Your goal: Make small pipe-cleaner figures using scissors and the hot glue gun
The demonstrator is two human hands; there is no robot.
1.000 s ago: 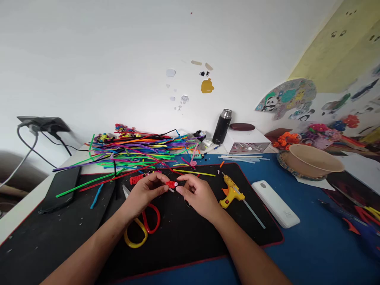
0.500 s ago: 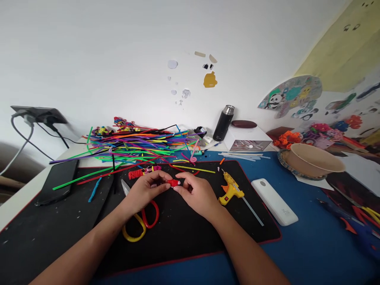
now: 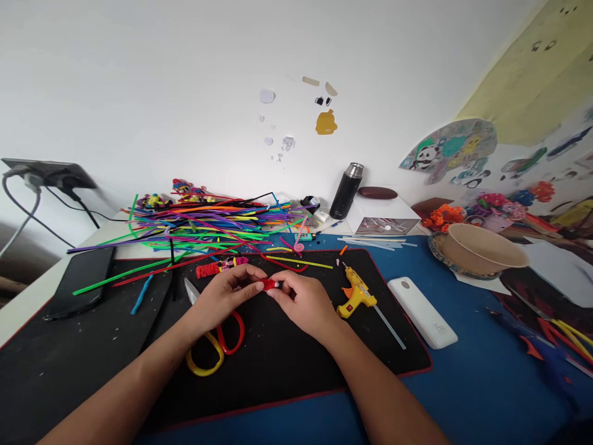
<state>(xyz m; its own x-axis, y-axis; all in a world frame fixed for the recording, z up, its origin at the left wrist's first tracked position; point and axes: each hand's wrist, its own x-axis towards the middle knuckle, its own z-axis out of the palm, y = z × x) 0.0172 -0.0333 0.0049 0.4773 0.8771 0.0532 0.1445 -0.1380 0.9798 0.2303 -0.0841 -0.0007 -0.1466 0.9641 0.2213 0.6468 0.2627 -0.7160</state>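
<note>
Between my two hands is a small red coiled pipe-cleaner piece (image 3: 269, 284) with a pale tip at its right end. My left hand (image 3: 232, 290) pinches its left end between thumb and fingers. At the right end, my right hand (image 3: 301, 300) closes its thumb and forefinger on it. Part of the piece is hidden by the fingertips. Under my left wrist lie scissors (image 3: 206, 364) with yellow and red handles. Just behind the left hand rests a red and pink wrapped pipe-cleaner figure (image 3: 215, 269).
A heap of coloured pipe cleaners (image 3: 213, 222) spreads along the wall. To the right lie a yellow glue gun (image 3: 356, 293) and a white power bank (image 3: 422, 312). A black flask (image 3: 346, 191) stands behind, and a beige bowl (image 3: 486, 250) sits far right. A phone (image 3: 81, 281) lies left.
The fingers of both hands have drawn closer together, covering more of the red piece. The whole view has shifted slightly, with things appearing a little further left.
</note>
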